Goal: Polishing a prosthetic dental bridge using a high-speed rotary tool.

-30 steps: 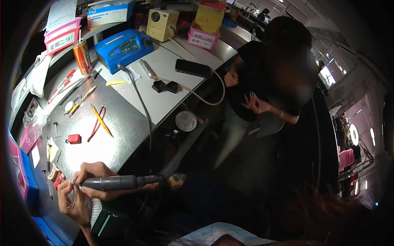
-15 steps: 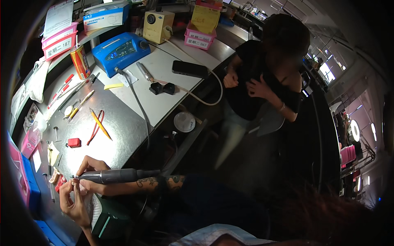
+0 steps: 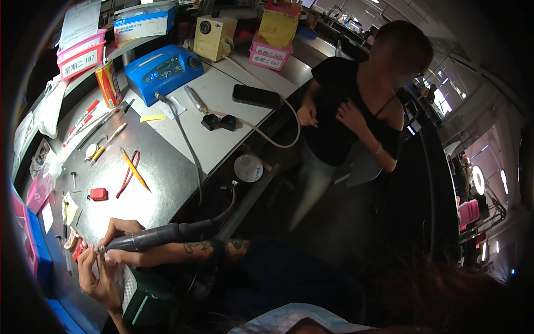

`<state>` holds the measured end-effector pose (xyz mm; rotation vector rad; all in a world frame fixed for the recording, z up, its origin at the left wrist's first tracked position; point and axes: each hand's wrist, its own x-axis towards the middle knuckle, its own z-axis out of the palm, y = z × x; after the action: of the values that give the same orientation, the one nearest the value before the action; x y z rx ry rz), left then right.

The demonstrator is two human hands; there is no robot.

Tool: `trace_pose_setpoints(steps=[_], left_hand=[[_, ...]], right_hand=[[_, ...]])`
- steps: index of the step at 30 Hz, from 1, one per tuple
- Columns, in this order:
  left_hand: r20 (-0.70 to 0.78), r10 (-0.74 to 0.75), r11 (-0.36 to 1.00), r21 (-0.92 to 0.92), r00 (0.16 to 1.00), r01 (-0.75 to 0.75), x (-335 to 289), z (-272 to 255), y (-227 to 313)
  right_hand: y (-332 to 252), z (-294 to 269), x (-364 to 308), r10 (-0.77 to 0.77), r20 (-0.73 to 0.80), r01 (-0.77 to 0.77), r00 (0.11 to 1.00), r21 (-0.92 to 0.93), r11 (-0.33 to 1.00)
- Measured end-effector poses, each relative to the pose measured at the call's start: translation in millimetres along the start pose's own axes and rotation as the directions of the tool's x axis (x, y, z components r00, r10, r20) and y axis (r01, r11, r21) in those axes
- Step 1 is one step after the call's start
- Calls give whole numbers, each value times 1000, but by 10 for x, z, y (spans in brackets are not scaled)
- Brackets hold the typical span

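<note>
In my right hand lies a dark grey rotary handpiece, its cable running back to the right. Its tip points left, at the fingertips of my left hand. Those fingers are pinched together just under the tip, and whatever small piece they hold is hidden. Close beyond my hands sit a cream-and-pink dental model and a red one, partly covered by the left fingers. A green box with a pale perforated panel stands beside my left wrist.
On the metal bench lie a red block, a yellow pencil, pens and tools. Behind are a blue control unit, a drink can, a phone and pink trays. A person in black sits at the right.
The handpiece has tilted, its cable end rising, and my fingers have shifted slightly around its tip. The blue unit's display reads differently. The seated person has leaned right and lowered a hand.
</note>
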<state>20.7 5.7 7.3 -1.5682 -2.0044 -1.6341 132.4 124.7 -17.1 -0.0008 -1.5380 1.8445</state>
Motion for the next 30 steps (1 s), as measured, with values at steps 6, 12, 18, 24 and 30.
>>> trace_pose_setpoints(steps=[6,12,18,24,30], left_hand=[[37,52,991,119,998,-56,24,-114,54],[20,13,994,111,1000,-15,-44,-21,-358],[131,208,948,217,969,-232,-51,-182,-303],[88,-58,997,-44,994,62,-35,-76,-309],[39,-82,992,-88,996,86,-37,-42,-253]], right_hand=[[-55,78,-10,134,29,-137,991,192,972],[176,1,-1,-72,39,70,997,50,996],[-133,62,6,203,122,-213,972,77,974],[-69,-2,-10,296,91,-308,951,184,933],[-39,23,-20,245,60,-251,968,129,959]])
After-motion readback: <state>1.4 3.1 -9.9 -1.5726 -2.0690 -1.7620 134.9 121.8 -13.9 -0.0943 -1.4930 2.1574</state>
